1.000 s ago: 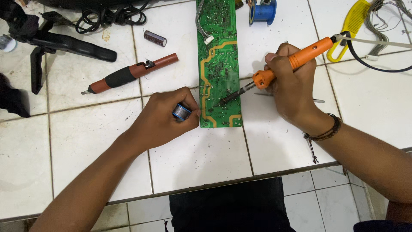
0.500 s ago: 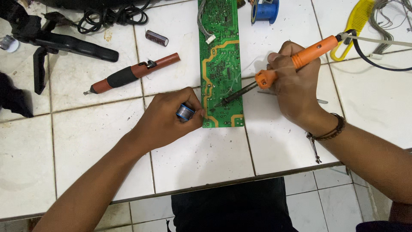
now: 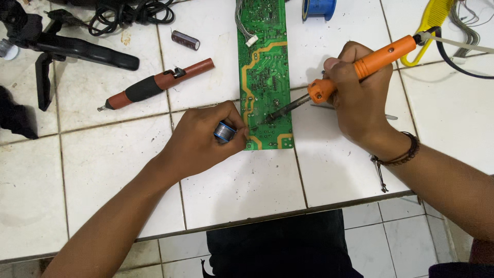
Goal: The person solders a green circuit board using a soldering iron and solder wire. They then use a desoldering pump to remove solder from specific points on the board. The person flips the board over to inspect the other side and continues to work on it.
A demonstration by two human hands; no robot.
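From the head view, the right hand (image 3: 360,105) is wrapping its fingers around the orange plastic handle of a soldering iron (image 3: 360,67), and the iron's dark metal tip is slanting down to the left and touching the long green circuit board (image 3: 265,77) near its lower end. The left hand (image 3: 198,141) is lying curled just left of that spot, pinching a small blue spool of solder wire (image 3: 224,132) between thumb and fingers, right against the board's left edge. The board is lying flat on the white tiled table (image 3: 103,170), running away from both hands toward the far edge.

Beyond the left hand, a red and black pen-shaped desoldering pump (image 3: 154,85) is lying at an angle, and farther off a small dark cylindrical capacitor (image 3: 185,40) is resting on its side. A black clamp-like tool (image 3: 77,49) is sitting well to the left of that hand. Beyond the right hand, a blue reel (image 3: 319,7) is showing at the top edge, and a yellow plastic comb-like piece (image 3: 432,25) is lying past the iron's cord end.
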